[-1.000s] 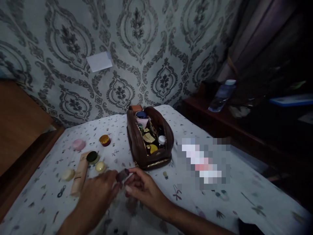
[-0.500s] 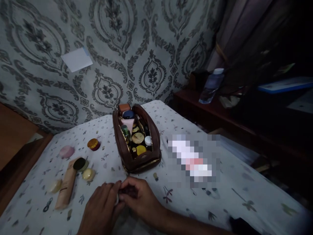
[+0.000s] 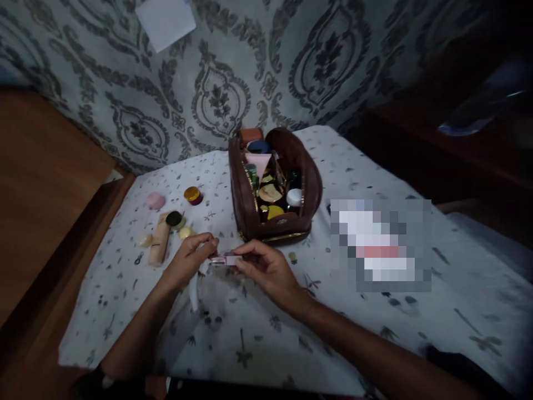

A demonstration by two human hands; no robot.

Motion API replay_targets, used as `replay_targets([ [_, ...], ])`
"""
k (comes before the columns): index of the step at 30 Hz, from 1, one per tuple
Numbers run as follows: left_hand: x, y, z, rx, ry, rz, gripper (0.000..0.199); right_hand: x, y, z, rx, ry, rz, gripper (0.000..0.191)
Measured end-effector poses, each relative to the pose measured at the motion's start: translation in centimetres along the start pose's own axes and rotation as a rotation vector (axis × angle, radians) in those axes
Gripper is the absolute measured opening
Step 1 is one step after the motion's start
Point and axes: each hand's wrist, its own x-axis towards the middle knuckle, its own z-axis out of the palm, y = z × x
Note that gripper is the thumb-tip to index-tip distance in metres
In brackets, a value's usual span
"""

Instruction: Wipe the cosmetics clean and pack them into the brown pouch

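Between my hands is a small slim tube (image 3: 219, 260), clear at one end and pinkish toward the other, like a lip gloss. The fingertips of my right hand (image 3: 270, 269) pinch its right end. My left hand (image 3: 189, 258) is closed beside the tube's left end, with a thin white wipe (image 3: 194, 294) hanging below its fingers. Just beyond my hands stands an unzipped brown cosmetic bag (image 3: 272, 229), packed with jars, bottles and a pale pink tube (image 3: 258, 165).
Left of the bag lie a beige tube (image 3: 159, 244), a dark-lidded jar (image 3: 175, 220), a gold-lidded jar (image 3: 193, 195), a pink round item (image 3: 155, 200) and two cream-coloured round items. A blurred-out item (image 3: 378, 241) lies right. A patterned wall rises behind; a plastic bottle (image 3: 478, 111) stands far right.
My hands have drawn slightly apart, bringing the slim tube and white wipe into sight. The camera view has shifted, so the bag and jars appear higher and farther right.
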Motion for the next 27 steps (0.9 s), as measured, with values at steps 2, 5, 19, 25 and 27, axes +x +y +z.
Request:
replay_targets([
  [2,0.1,-0.2,-0.4,-0.157,-0.108,-0.145,0.032,0.0,0.2,-0.2,-0.082,-0.021,-0.05,0.024],
  [5,-0.1,-0.8,-0.7,-0.303,-0.248,-0.258,0.029,0.0,0.4,-0.3,-0.162,-0.053,-0.099,0.02],
  [19,-1.5,-2.9,0.8,-0.725,-0.344,-0.304,0.038,0.3,1.1,0.0,0.083,-0.152,0.163,0.028],
  [25,-1.7,-2.7,1.2,-0.789,-0.185,-0.398,0.035,0.1,1.0,0.4,0.123,-0.114,0.288,0.033],
  [27,-1.6,-2.5,1.3,-0.8,-0.105,-0.437,0.039,0.0,1.1,0.6,0.099,-0.117,0.291,0.035],
])
